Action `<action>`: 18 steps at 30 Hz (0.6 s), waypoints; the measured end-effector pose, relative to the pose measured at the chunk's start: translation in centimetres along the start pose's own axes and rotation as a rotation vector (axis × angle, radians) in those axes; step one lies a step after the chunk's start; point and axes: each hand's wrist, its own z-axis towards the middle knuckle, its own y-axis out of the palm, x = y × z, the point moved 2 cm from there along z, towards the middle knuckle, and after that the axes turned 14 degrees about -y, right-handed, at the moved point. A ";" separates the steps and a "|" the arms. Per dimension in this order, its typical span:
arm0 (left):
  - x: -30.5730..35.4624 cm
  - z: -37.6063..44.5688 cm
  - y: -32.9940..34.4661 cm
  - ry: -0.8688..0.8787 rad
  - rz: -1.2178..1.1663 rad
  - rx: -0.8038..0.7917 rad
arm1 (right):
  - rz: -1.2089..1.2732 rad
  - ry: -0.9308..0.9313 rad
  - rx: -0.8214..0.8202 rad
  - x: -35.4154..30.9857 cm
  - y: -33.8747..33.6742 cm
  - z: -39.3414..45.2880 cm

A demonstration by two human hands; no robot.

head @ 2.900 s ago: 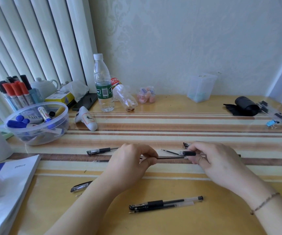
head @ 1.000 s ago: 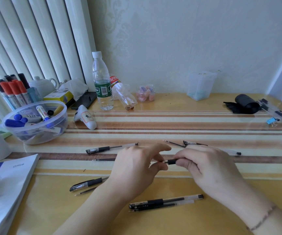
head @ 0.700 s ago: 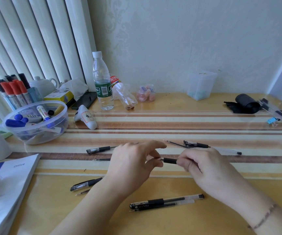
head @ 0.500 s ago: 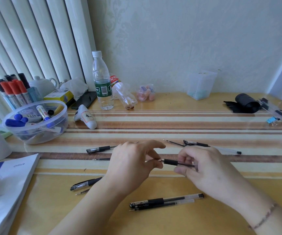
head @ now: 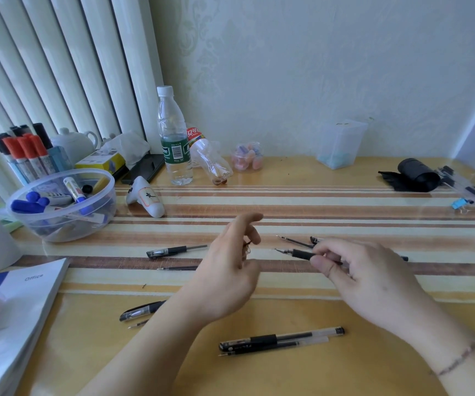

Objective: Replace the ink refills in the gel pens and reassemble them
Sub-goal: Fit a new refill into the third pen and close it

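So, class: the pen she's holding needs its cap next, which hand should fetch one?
Probably the left hand: it is open, while the right hand grips the pen. A loose cap lies on its side.

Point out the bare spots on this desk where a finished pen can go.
Free: the striped band between the white handheld device and the black roll; also the near right corner beside the right hand. Crowded: the marker bowl side and around the left hand.

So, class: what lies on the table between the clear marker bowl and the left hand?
In the head view, between the marker bowl and the left hand lie a capped black pen and, just nearer, a thin loose refill.
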 end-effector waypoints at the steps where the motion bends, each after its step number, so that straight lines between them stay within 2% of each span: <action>1: -0.4 0.1 -0.1 -0.012 -0.004 -0.012 | 0.035 0.008 0.027 0.1 -0.1 -0.1; 3: -0.8 0.4 -0.2 -0.033 -0.048 -0.023 | 0.062 -0.011 0.062 0.1 -0.2 0.0; 7: -1.1 0.8 -0.4 -0.137 -0.369 -0.080 | 0.069 -0.059 0.103 0.3 0.0 0.1; 12: -0.9 0.8 -0.4 -0.182 -0.376 -0.106 | 0.047 -0.067 0.148 0.9 -0.1 0.1; 18: -0.9 0.8 -0.2 -0.133 -0.317 -0.127 | 0.060 -0.100 0.157 1.0 0.0 0.1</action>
